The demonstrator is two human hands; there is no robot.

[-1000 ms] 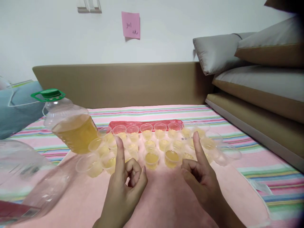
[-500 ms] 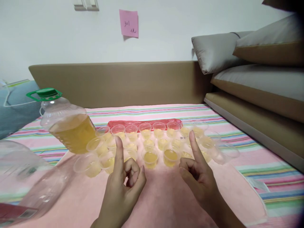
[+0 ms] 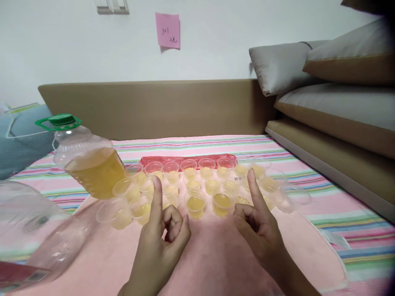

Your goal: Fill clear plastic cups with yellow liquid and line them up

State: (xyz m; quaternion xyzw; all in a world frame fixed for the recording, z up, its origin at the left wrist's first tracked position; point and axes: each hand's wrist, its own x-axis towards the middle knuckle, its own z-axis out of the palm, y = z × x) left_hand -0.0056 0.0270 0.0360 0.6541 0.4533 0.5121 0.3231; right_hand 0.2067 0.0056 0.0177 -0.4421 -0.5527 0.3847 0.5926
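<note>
My left hand (image 3: 163,238) and my right hand (image 3: 261,230) are raised over a pink cloth (image 3: 210,263). Each index finger points straight up while the other fingers curl loosely, and neither hand holds anything. Beyond them stand rows of clear plastic cups with pale yellow liquid. Between the hands are two front cups, one on the left (image 3: 196,204) and one on the right (image 3: 221,202). My fingers hide some of the cups behind them. A large plastic jug (image 3: 98,168) with a green cap, partly filled with yellow liquid, stands left of the cups.
A second clear bottle (image 3: 58,238) lies at the left edge. A red plastic package (image 3: 188,160) lies behind the cups on the striped sheet (image 3: 354,230). Grey-brown cushions (image 3: 342,107) are stacked at right, a brown headboard (image 3: 160,111) behind. A pink note (image 3: 168,31) hangs on the wall.
My left index finger has shifted slightly to the right. Both hands otherwise keep the same pose, and the cups and jug stay in place.
</note>
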